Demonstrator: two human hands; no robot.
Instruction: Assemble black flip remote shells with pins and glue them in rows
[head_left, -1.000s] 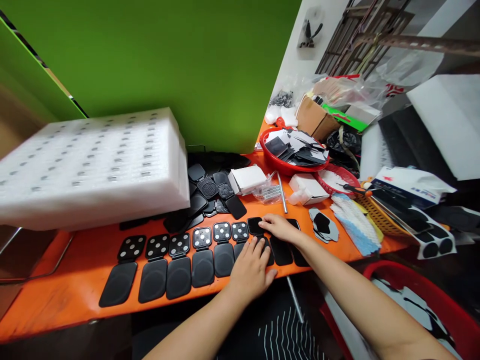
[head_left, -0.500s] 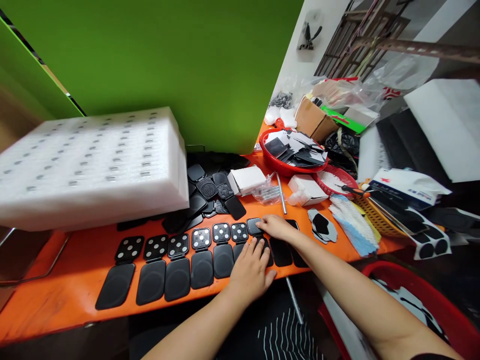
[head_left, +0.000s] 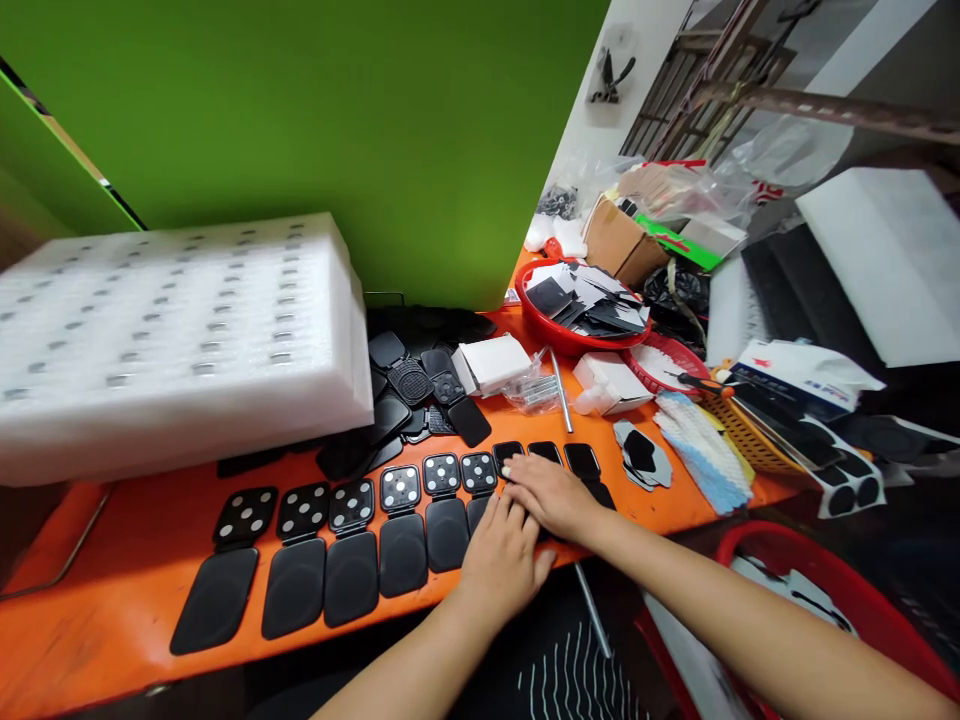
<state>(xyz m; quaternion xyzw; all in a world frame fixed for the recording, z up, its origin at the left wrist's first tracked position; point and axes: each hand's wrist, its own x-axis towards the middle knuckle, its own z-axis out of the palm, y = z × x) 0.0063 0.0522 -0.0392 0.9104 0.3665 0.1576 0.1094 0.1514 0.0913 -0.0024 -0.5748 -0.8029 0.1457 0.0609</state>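
Head view: black hinged pads [head_left: 351,578] in a row, under and left of the fingers
Left hand [head_left: 504,555] slightly spread, right hand [head_left: 553,497] nearly closed-fingered, any grip hidden; left of them, square flaps [head_left: 400,487] bear pale dots, lower panels [head_left: 403,555] matte

Both hands, the left hand [head_left: 504,560] and right hand [head_left: 553,495], are over a row of black hinged pads [head_left: 295,588] on the orange surface [head_left: 105,600], fingers overlapping.
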